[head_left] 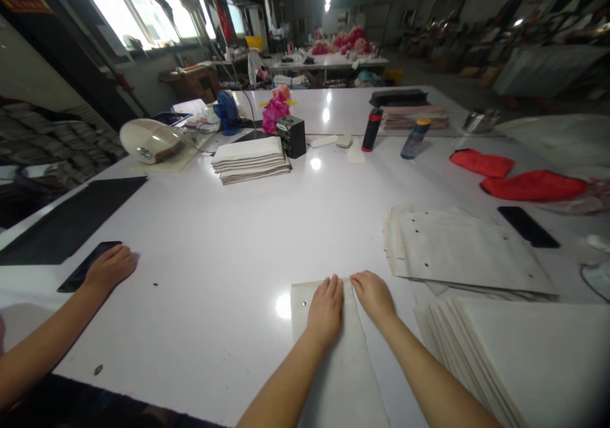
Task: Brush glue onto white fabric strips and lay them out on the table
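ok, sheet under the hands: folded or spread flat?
Cannot tell for sure. The sheet lies flat on the table, both hands pressing its far edge: left hand, right hand. No fold line shows.

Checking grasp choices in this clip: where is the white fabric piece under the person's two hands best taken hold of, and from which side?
Probably at its far corners, from the near side. The white fabric piece lies flat on the table, its far edge bare beside the left hand and right hand. Being thin and limp, it suits a pinch at both corners, peeling the edge up.
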`<state>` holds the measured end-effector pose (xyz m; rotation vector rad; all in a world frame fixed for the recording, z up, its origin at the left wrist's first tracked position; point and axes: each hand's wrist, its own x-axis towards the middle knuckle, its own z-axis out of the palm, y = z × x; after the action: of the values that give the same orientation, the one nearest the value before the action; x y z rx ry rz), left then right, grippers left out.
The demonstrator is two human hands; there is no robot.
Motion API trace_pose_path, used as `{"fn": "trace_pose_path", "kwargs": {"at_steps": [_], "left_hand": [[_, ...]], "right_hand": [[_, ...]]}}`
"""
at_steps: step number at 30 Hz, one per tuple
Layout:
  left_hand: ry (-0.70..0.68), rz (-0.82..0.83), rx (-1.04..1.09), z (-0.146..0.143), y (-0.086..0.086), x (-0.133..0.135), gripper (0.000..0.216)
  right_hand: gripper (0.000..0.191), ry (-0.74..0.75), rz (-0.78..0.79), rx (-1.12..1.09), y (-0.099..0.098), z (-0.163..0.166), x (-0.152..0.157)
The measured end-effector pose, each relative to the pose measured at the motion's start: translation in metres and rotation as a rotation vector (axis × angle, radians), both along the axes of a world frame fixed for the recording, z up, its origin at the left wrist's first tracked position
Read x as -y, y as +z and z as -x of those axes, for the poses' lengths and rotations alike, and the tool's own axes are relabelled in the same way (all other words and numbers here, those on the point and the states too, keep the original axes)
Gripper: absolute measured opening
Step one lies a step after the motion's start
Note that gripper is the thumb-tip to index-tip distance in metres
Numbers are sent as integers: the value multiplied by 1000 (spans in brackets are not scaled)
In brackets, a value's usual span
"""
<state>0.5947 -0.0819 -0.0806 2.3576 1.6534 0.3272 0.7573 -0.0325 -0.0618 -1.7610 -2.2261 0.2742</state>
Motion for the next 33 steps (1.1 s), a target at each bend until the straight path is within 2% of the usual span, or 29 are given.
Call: {"fn": "trace_pose_path", "kwargs": {"at_steps": [6,13,16,19,22,25,27,30,33], "left_hand": [[35,-50,-41,-6,-16,0,62],[52,-76,-87,-13,-16,-1,61],[89,-69,-112,-10,-14,-10,59],[195,-58,-142,7,-9,-27,57],[297,-57,-157,33,-1,-42,52],[363,-48,-174,58,10,-47,47],[398,-37,-185,71,17,-44,46],[480,-1,-201,88,25,-36,45],[573,76,-209,105,27,-30,41]], "right_hand": [[11,-87,113,-83,-6,7,-15],[20,-221,241,-191,-9,14,-31],[16,-230,229,-301,-11,1,-18],[18,-220,228,-436,-10,-25,30],[25,-214,297,-569,-7,-57,110],[32,-317,414,-669,-12,-77,191],[34,-411,502,-745,-21,-78,229],[44,-539,604,-899,-39,-59,255],[56,-636,625,-1041,-51,-31,253]]}}
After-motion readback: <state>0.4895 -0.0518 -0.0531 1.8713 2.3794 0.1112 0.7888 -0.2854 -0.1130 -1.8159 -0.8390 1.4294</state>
